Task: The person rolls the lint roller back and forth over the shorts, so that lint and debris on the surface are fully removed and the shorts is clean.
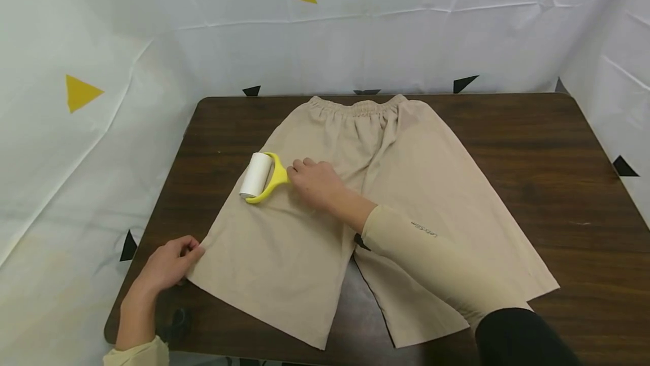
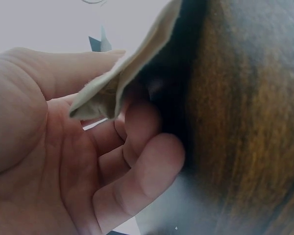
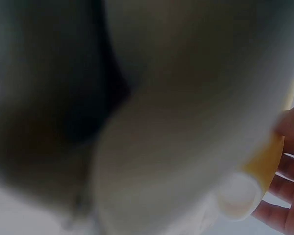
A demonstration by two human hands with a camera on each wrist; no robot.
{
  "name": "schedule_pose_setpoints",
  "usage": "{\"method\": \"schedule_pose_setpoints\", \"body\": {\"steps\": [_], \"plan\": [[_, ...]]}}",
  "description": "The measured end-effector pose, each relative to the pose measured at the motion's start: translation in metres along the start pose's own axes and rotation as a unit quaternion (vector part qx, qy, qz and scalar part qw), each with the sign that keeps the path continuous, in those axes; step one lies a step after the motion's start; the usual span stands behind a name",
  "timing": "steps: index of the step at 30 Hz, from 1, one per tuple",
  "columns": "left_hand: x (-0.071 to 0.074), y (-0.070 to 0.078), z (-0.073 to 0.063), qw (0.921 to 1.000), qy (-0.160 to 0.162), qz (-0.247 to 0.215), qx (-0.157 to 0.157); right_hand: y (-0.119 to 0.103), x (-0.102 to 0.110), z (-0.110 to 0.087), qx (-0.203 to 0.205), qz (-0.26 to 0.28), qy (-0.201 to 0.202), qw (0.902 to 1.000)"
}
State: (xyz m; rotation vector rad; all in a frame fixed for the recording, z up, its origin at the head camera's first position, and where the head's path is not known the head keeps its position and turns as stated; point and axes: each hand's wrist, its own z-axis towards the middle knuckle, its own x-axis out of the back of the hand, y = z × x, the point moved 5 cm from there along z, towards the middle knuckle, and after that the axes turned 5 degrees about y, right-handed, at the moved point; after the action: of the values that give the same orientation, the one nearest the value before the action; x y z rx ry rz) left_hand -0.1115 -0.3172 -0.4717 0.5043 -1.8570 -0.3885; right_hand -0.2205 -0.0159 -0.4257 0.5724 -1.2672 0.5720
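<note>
In the head view, the beige shorts (image 1: 401, 180) lie spread on the dark table (image 1: 538, 185), waistband at the far side and both hems toward the person. The lint roller (image 1: 256, 175) rests on the shorts' left leg as the person sees it, near its outer edge and below the waistband. The rolling looks under way rather than finished; how much of this leg has been covered cannot be told, and nothing shows whether the shorts' other leg is done or left. The right hand (image 1: 317, 183), above that same left leg, is closed around the roller's yellow handle (image 1: 277, 177). The left hand (image 1: 170, 261) is at the outer hem corner of the same leg, holding its edge, seemingly to steady the cloth. In the left wrist view, the thumb and fingers stand narrow about the shorts' folded edge, the other fingers loosely bent below it. In the right wrist view, a blurred pale mass (image 3: 186, 122) fills most of the picture; beside it, the right hand's fingers curl by the yellow handle, though the roller's contact with the shorts cannot be made out.
</note>
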Motion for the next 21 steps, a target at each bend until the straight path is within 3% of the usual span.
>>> {"method": "schedule_pose_setpoints", "body": {"steps": [10, 15, 21], "plan": [[0.000, 0.000, -0.001, 1.0000, 0.002, 0.000, -0.004, 0.013, 0.007, -0.018, -0.006, 0.013, -0.031, 0.9994], [0.001, 0.000, -0.001, 1.0000, 0.002, -0.001, -0.005, 0.028, 0.018, -0.046, -0.010, 0.050, -0.035, 0.9981], [0.001, 0.000, -0.001, 1.0000, 0.000, 0.000, -0.005, 0.050, 0.033, -0.085, 0.004, 0.084, -0.001, 0.9964]]}}
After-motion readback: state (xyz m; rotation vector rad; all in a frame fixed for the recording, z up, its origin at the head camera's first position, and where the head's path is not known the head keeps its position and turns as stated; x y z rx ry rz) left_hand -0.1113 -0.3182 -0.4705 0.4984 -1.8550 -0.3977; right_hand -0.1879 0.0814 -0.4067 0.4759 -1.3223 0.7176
